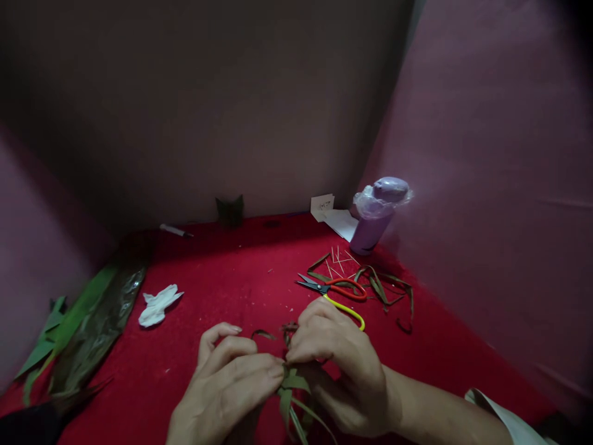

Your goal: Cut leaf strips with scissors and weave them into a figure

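My left hand (227, 386) and my right hand (340, 364) meet low in the view over a red cloth (241, 278). Both pinch a small piece of folded green leaf strips (291, 386), whose loose ends trail down toward me. The fingers of both hands are curled and pressed together on the strips. A thin curl of leaf (264, 334) sticks out just above my left fingers. Most of the leaf piece is hidden under my right hand.
Red-handled scissors (336, 288) and a yellow loop (347, 309) lie beyond my right hand, with leaf scraps (386, 287) and thin sticks (338, 259). A purple bottle (377, 216) and papers (336, 216) stand at the back. Crumpled tissue (157, 305) and long leaves (88, 327) lie left.
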A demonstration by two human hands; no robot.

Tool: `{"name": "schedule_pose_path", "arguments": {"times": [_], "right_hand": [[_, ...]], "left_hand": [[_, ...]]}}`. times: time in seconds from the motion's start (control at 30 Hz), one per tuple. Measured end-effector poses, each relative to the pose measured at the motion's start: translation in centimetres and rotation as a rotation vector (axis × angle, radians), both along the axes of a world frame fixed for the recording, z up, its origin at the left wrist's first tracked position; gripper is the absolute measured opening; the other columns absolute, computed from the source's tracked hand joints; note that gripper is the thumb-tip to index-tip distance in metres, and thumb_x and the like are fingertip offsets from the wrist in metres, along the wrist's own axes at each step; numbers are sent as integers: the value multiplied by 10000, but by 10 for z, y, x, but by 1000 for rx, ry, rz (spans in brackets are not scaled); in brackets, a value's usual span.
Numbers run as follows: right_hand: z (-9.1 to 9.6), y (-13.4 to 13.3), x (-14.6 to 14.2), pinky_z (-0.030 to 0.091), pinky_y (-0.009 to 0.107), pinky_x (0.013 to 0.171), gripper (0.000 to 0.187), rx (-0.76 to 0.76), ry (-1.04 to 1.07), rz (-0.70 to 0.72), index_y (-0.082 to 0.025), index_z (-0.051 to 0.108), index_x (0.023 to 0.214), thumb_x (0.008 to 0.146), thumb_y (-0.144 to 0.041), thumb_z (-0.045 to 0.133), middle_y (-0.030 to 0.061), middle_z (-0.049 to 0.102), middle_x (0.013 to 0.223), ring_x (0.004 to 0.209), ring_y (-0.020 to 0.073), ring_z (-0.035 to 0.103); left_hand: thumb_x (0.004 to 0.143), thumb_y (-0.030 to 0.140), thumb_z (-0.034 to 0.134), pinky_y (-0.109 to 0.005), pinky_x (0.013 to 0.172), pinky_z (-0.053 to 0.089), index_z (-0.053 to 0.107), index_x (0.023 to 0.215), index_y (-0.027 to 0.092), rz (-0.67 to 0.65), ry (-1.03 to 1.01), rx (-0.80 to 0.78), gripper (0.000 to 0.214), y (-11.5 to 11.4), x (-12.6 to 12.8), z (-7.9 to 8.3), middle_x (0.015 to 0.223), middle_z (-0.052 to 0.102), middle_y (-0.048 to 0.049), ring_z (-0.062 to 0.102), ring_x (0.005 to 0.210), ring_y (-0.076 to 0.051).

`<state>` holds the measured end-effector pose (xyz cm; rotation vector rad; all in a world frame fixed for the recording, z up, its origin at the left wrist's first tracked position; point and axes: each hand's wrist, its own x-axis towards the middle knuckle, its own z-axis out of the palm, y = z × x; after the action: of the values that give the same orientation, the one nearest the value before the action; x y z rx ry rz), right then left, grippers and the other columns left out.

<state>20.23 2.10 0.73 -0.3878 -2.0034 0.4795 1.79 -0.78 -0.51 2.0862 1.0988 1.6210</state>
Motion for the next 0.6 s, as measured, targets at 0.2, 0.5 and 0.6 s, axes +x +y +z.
{"name": "schedule_pose_path", "arguments": {"times": [0.2,0.5,0.6], "right_hand": [[-6,3,1,438,364,688,244,95,-6,-32,-145,564,928,715,-29,536,59,634,725,692,164,545],[-6,12,2,435,376,666,204,154,-47,-89,-175,550,878,706,-94,475,48,633,713,661,173,541],[-8,14,2,430,376,669,201,163,-64,-109,-175,548,872,706,-87,477,46,633,708,665,175,540]], "left_hand": [[729,99,536,-288,766,407,621,771,312,14,319,220,233,4,-8,-7,637,664,72,572,585,-134],[741,75,526,-279,803,385,560,857,278,29,280,98,237,-5,-3,-3,664,651,82,585,576,-111],[754,36,476,-283,813,377,553,813,282,7,254,131,264,-5,0,4,647,649,95,580,561,-103]]}}
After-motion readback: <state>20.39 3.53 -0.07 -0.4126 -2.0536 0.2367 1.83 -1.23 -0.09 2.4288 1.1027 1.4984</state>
